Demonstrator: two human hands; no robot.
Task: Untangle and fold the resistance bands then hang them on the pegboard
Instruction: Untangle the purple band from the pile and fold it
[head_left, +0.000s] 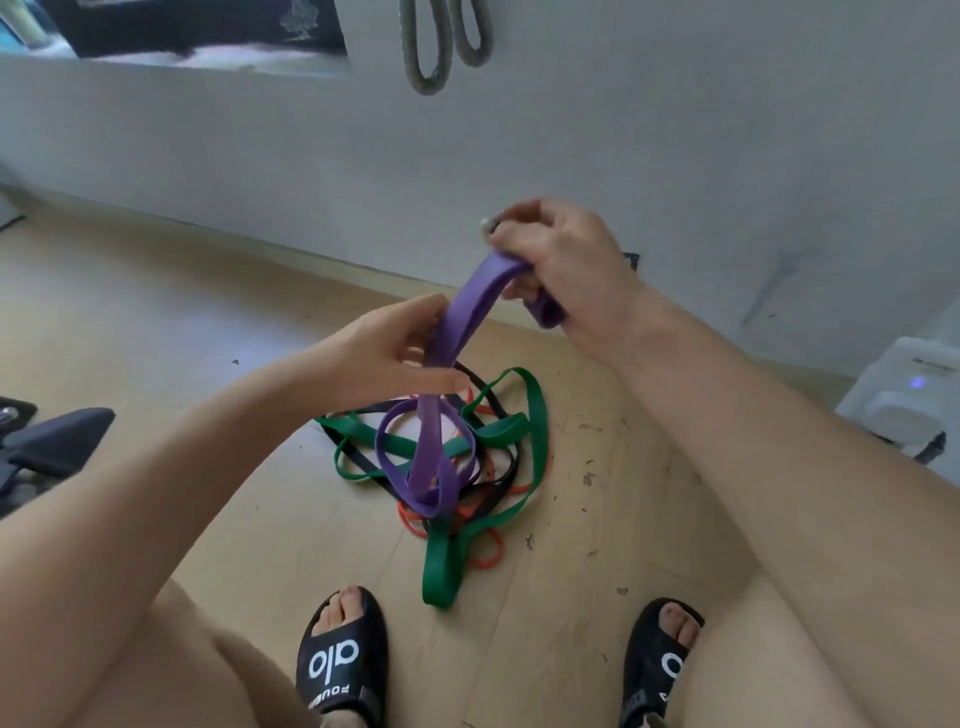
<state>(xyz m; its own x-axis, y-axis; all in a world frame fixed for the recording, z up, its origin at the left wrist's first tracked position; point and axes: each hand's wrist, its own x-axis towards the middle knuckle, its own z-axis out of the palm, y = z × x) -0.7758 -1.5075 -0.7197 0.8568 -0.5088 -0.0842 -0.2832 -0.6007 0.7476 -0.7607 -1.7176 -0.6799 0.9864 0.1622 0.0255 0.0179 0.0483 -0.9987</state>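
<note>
Gripped the purple band (470, 306) at its raised top end in the right hand (561, 265), fingers curled round the fold. Pinched the same strap lower down in the left hand (395, 348), thumb and fingers closed on it. Ran long axis steeply down and slightly left from the upper grip, into the heap on the wooden floor (156, 322), near the wall's foot. Stayed snarled at the bottom among the green band (441, 561), black band (498, 488) and orange band (483, 558). Sat nearer the knot with the left hand, so likely best placed to work the purple loops loose. Hung two grey loops (441, 47) on the wall above.
</note>
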